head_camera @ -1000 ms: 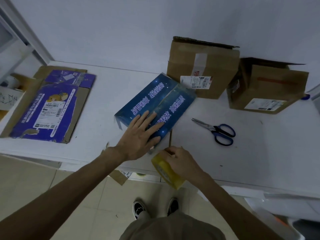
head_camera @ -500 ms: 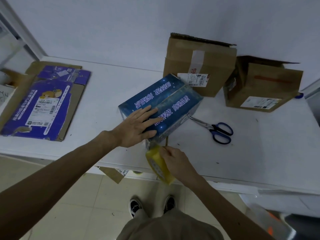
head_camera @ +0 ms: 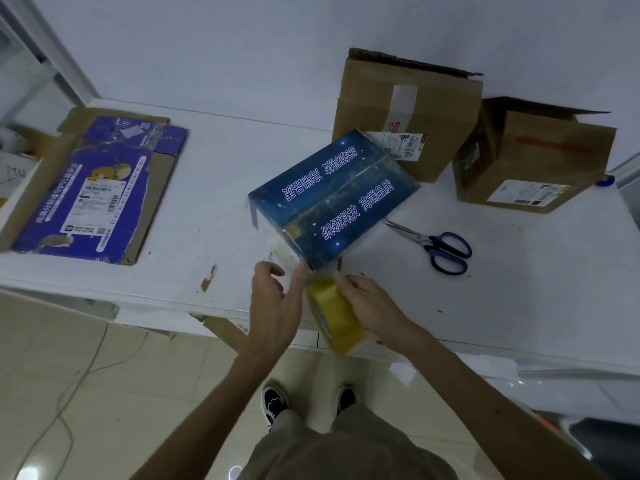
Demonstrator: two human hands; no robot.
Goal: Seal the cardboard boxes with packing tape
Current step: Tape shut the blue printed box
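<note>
A blue printed cardboard box [head_camera: 332,199] sits tilted on the white table [head_camera: 214,188], with its near corner over the table's front edge. A strip of clear tape runs along its top seam and down its near end. My right hand [head_camera: 370,303] grips a yellow roll of packing tape [head_camera: 336,317] just below that near corner. My left hand [head_camera: 277,299] is beside the roll, its straight fingers touching the stretched tape at the box's near end.
Blue-handled scissors [head_camera: 440,245] lie right of the blue box. Two brown cardboard boxes [head_camera: 408,109] [head_camera: 533,157] with raised flaps stand at the back against the wall. A flattened purple carton [head_camera: 93,188] lies at the left. Tiled floor is below the table edge.
My left hand has come off the top of the blue box and moved down to the tape at its near end. The box has turned and tipped up slightly.
</note>
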